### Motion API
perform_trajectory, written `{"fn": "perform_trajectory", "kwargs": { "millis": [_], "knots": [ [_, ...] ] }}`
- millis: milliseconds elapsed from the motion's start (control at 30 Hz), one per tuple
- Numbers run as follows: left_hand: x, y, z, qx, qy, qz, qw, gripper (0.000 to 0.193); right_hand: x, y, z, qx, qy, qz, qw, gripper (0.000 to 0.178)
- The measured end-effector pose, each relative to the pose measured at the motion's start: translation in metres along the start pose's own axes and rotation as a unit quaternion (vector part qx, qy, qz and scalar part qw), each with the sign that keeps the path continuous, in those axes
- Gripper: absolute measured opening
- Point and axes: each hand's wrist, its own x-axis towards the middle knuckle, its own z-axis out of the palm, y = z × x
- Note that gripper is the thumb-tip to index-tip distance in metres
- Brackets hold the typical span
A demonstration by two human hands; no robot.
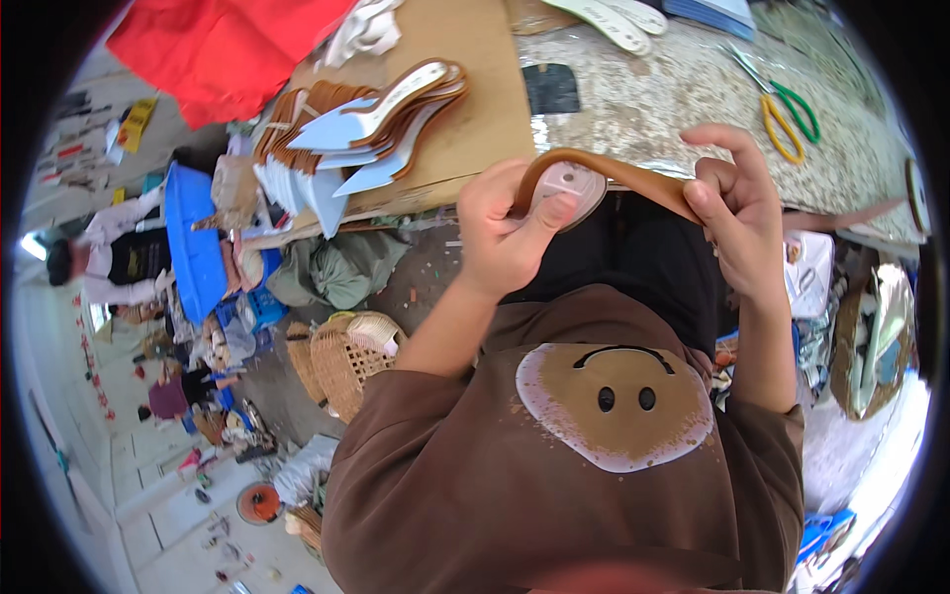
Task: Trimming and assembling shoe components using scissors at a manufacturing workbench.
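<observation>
Above the near edge of the worktable I hold a curved brown strip (pixel 633 176) that bends round a pale pink, rounded piece (pixel 572 188) shaped like a shoe heel. My left hand (pixel 503 226) is closed round the strip's left end, its thumb pressed on the pale piece. Between thumb and fingers, my right hand (pixel 737 203) pinches the strip's right end; its other fingers are bent and raised. To the left, a pile of brown-edged shoe insoles (pixel 430 91) with light-blue pointed parts lies on a brown cardboard sheet (pixel 492 109).
Scissors (pixel 782 114) with yellow and green handles lie at the table's right. A dark square piece (pixel 551 89) and white insoles (pixel 609 22) are farther back. Red cloth (pixel 228 59) covers the far left. Beside me are a blue tub (pixel 191 238) and a woven chair (pixel 346 364).
</observation>
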Motion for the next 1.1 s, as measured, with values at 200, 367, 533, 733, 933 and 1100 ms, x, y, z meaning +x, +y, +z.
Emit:
{"fn": "perform_trajectory", "kwargs": {
  "millis": [200,367,533,733,933,1100],
  "knots": [
    [0.002,0.01,0.006,-0.15,0.142,-0.034,0.978,0.025,0.01,-0.002,0.075,-0.045,0.06,-0.136,0.988,0.005],
    [0.013,0.01,0.034,-0.205,0.194,-0.029,0.959,0.028,0.029,-0.002,0.087,-0.137,0.087,-0.19,0.968,0.01],
    [0.02,0.007,0.052,-0.179,0.119,-0.134,0.967,0.017,0.037,0.012,0.056,-0.374,0.074,-0.21,0.901,0.011],
    [0.016,-0.003,0.055,-0.212,0.143,-0.21,0.944,0.018,0.019,0.029,0.049,-0.364,0.06,-0.205,0.907,0.015],
    [0.015,-0.003,0.056,-0.236,0.18,-0.243,0.923,0.021,-0.008,0.057,0.037,-0.377,0.025,-0.167,0.911,0.017],
    [0.002,-0.013,0.059,-0.285,0.194,-0.193,0.919,0.012,-0.009,0.049,0.027,-0.368,0.013,-0.091,0.925,0.014]
  ]
}}
